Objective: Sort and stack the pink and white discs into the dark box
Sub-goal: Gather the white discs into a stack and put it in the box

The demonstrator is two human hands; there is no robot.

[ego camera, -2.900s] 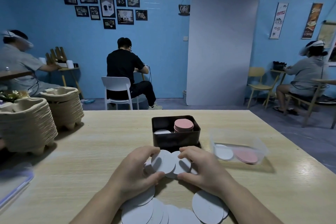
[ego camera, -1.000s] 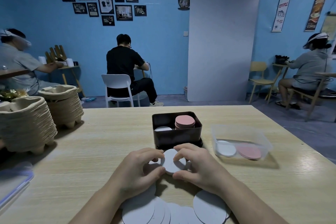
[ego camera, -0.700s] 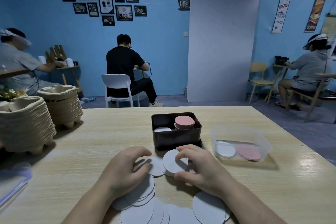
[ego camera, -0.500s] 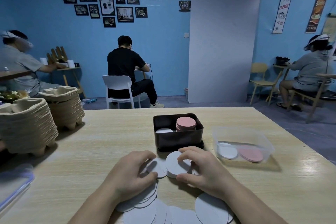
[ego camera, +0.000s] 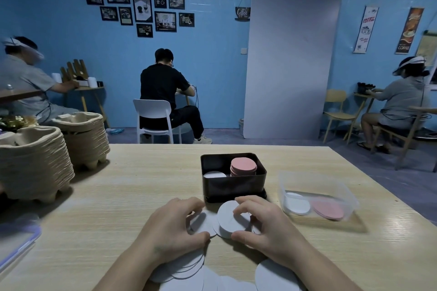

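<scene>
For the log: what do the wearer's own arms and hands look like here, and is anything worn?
The left forearm and right forearm are bare to the frame's edge, with no sleeves showing. The left hand and right hand wear no gloves; no rings, watch, bands or markings are visible.

We find the box mid-frame, discs in it; tub right of it, trays far left, loose discs below.

My left hand: was bare.
My right hand: was bare as well.
My left forearm: was uncovered down to the edge of view.
My right forearm: was likewise uncovered.
</scene>
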